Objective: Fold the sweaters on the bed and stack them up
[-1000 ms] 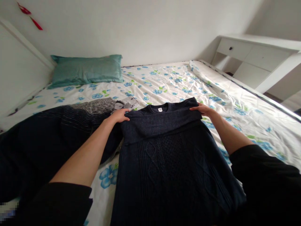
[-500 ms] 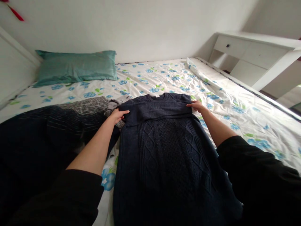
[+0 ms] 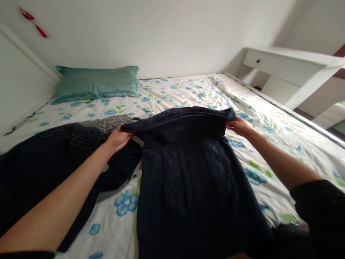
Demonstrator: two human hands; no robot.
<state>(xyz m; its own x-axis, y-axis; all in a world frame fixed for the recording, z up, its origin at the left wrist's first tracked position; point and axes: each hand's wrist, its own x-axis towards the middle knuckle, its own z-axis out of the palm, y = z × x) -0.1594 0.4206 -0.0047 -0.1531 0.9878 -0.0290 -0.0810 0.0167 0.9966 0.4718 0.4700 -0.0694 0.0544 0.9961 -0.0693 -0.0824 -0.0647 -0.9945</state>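
A dark sweater (image 3: 192,172) is laid out lengthwise from the middle of the frame down to its lower edge, flat over the flowered sheet (image 3: 118,233) of a bed. Its cable-knit panel faces up, and across its far end a plain band of the cloth is held by both hands. The grip is set at the two opposite ends of this band, presumably so that the fabric is drawn straight and its weight is shared evenly. The band looks raised, with a slight sag between the hands, while the lower body is left flat, probably so that it is not creased.

By the left hand (image 3: 118,139), left of centre, the band's left end is pinched between thumb and fingers; the fingertips are hidden under the cloth. By the right hand (image 3: 238,126), right of centre, the opposite end is gripped with the fingers curled in; how the thumb is placed cannot be told. Neither hand is spread.

At the left of the frame, dark and grey clothes (image 3: 59,154) are heaped beside the sweater, and the band's left end is held over their edge. A green pillow (image 3: 98,83) is set at the upper left, against the wall (image 3: 172,36); a white cabinet (image 3: 283,68) is seen at the upper right.
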